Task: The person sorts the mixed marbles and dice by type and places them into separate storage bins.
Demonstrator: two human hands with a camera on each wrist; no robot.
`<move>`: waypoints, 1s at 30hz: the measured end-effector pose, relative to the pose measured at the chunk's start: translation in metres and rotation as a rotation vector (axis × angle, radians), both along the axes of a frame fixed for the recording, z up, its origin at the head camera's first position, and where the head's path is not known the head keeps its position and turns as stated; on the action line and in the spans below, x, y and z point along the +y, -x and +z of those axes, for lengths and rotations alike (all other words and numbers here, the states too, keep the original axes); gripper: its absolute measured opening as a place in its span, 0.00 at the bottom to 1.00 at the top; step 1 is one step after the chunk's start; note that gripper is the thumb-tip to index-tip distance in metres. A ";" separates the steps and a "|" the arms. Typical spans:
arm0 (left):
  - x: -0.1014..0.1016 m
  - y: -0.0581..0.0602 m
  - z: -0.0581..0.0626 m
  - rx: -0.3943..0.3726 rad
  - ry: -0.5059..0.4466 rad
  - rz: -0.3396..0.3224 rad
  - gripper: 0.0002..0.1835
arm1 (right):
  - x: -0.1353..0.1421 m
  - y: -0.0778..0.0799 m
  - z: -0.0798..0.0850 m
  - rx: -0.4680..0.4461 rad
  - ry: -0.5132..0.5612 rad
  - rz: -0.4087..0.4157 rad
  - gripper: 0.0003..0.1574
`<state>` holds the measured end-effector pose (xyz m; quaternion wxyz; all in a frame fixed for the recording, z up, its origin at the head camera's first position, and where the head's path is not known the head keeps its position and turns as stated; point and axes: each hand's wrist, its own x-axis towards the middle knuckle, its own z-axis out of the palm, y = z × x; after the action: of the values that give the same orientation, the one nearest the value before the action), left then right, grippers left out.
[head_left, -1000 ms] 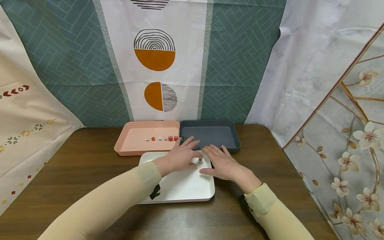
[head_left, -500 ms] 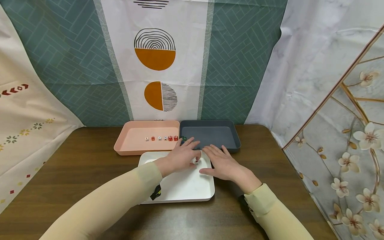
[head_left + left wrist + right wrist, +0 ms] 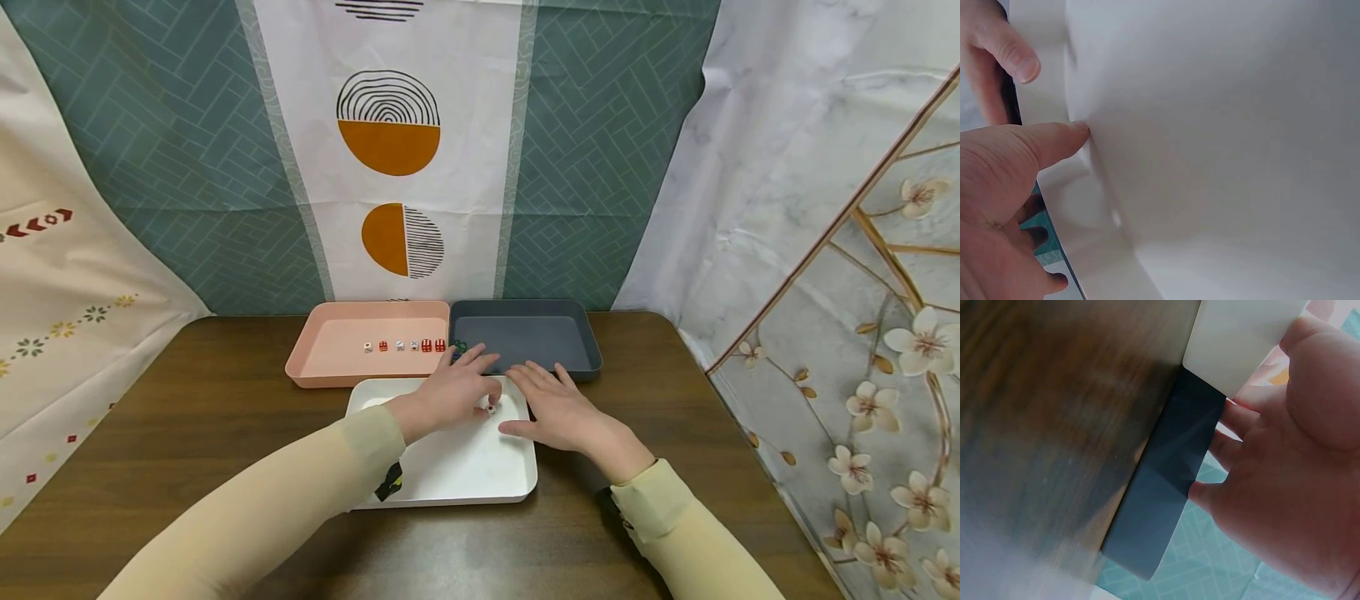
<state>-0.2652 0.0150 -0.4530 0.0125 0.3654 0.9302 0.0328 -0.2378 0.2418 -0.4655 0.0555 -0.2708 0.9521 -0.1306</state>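
A small white die with dark pips (image 3: 491, 409) sits at the far right of the white tray (image 3: 472, 475). My left hand (image 3: 448, 393) reaches over this tray, its thumb and bent index finger pinching the die; the other fingers spread toward the dark tray. In the left wrist view the thumb (image 3: 1060, 140) points down at the tray's corner, and the die is hidden. My right hand (image 3: 566, 417) lies flat over the white tray's right edge, fingers straight toward the dark grey tray (image 3: 532, 312) and thumb over the white tray. It holds nothing.
A pink tray (image 3: 382, 313) stands at the back left, with a row of several white and red dice (image 3: 400, 346). Green dice (image 3: 460, 347) sit in the dark tray's left end, partly covered by my left fingers. All trays stand on a brown wooden table (image 3: 225, 417).
The die has shifted a little left, closer to my left thumb, and the index finger has drawn in with it. My right hand stays in place.
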 end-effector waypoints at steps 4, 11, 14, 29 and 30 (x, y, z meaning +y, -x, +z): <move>-0.002 0.000 -0.001 0.008 0.007 0.003 0.08 | 0.001 0.002 -0.004 0.015 0.017 0.013 0.59; -0.005 0.001 -0.001 0.008 -0.005 0.008 0.10 | 0.000 0.000 0.000 -0.002 0.007 0.004 0.58; -0.007 0.001 0.003 0.003 -0.014 0.015 0.09 | 0.000 0.000 0.001 -0.005 -0.005 -0.001 0.57; -0.038 0.003 0.022 0.019 -0.048 0.075 0.09 | -0.002 0.001 0.001 -0.016 -0.013 -0.018 0.59; -0.041 0.003 0.023 0.026 -0.058 0.080 0.08 | -0.002 0.000 0.002 -0.016 -0.010 -0.016 0.59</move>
<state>-0.2680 -0.0264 -0.4296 -0.0114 0.3284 0.9428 0.0554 -0.2382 0.2396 -0.4633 0.0635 -0.2620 0.9544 -0.1285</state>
